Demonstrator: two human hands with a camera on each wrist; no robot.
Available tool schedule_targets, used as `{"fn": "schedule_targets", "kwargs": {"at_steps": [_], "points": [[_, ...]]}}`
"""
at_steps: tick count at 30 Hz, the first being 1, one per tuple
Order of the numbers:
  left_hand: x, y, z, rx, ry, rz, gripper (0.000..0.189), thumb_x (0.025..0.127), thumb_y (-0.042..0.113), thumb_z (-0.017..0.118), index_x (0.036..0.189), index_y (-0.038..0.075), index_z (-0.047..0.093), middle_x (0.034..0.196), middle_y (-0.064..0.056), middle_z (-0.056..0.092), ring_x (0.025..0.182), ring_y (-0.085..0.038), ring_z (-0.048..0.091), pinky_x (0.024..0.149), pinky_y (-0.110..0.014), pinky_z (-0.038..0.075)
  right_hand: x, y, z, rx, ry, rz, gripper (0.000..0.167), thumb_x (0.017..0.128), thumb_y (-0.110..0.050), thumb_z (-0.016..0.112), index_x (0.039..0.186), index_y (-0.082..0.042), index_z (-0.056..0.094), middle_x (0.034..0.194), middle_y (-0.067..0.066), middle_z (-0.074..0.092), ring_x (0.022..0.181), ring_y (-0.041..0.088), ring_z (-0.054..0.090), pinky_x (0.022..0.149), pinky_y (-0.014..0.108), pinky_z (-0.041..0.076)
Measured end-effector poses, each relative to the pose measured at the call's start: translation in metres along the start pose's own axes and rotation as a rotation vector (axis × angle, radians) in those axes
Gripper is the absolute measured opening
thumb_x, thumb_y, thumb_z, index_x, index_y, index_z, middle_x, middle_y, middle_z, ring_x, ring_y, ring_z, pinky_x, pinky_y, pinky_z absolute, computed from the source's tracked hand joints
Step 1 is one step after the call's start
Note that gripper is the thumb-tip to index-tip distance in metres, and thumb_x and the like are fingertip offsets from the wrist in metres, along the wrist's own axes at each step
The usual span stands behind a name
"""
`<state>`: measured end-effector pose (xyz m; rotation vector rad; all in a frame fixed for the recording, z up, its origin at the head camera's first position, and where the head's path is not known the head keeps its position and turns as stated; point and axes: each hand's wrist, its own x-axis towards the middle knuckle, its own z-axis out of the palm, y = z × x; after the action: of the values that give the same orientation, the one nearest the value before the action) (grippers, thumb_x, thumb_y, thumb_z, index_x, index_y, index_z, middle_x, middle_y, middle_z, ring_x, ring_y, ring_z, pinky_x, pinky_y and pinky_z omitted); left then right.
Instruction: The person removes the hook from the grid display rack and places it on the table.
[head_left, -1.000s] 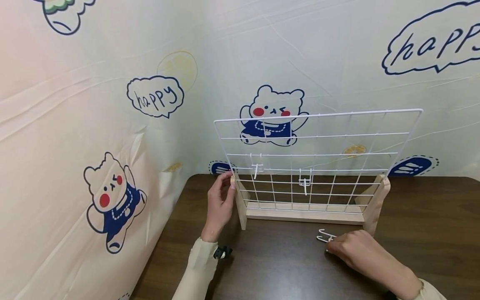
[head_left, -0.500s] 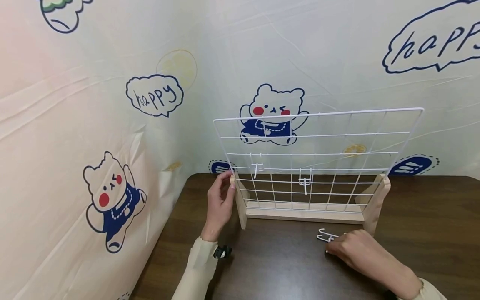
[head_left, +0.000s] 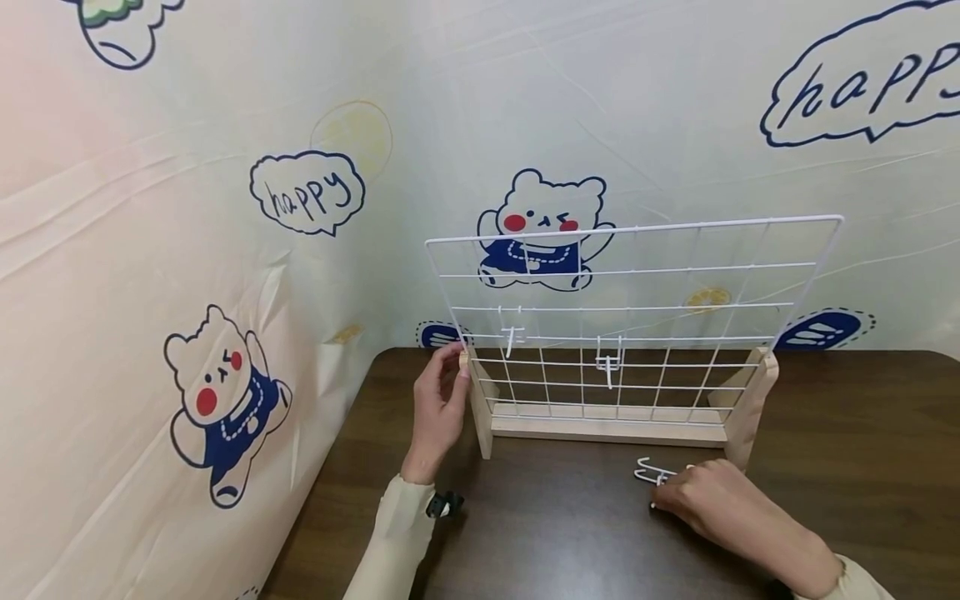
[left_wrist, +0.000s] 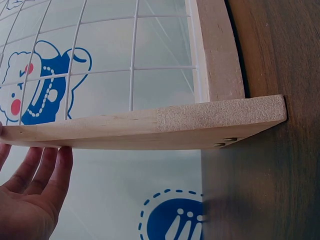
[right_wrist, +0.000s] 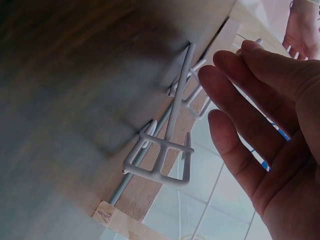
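Observation:
A white wire grid rack with wooden side panels stands on the table. My left hand grips the top of its left side panel; the thumb lies on the near side and the fingers on the outer face. My right hand is low over the table in front of the rack's right end, its fingertips pinching a white wire hook. In the right wrist view that hook is partly hidden behind the fingers. Another white hook lies closer to that camera, apart from the fingers.
Two white hooks hang on the grid: one at the left and one near the middle. The rack's wooden base bar joins the side panels. A printed cloth rises behind and left of the brown table.

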<state>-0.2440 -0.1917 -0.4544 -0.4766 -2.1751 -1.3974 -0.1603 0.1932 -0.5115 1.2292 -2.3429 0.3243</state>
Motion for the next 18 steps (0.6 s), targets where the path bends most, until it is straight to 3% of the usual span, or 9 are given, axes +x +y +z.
{"fn": "schedule_targets", "kwargs": {"at_steps": [7,18], "points": [[0.0010,0.0002,-0.0003,0.001,0.004,0.002,0.032,0.105,0.011,0.059,0.136,0.007,0.061,0.129,-0.012,0.070,0.116,-0.026,0.070,0.095,-0.036,0.061,0.0003,0.0007,0.0011,-0.007,0.008,-0.006,0.035,0.075,-0.017,0.082,0.067,-0.034,0.052,0.056,-0.021,0.050,0.051,-0.005,0.048,0.043,0.020,0.024],[-0.0001,-0.0002,-0.0004,-0.008,-0.001,-0.006,0.031,0.105,0.012,0.059,0.137,0.007,0.061,0.130,-0.012,0.070,0.116,-0.027,0.070,0.095,-0.039,0.061,-0.0012,0.0004,0.0003,0.002,-0.012,0.000,0.035,0.074,-0.016,0.082,0.067,-0.034,0.054,0.056,-0.020,0.051,0.051,-0.005,0.048,0.043,0.019,0.024]]}}
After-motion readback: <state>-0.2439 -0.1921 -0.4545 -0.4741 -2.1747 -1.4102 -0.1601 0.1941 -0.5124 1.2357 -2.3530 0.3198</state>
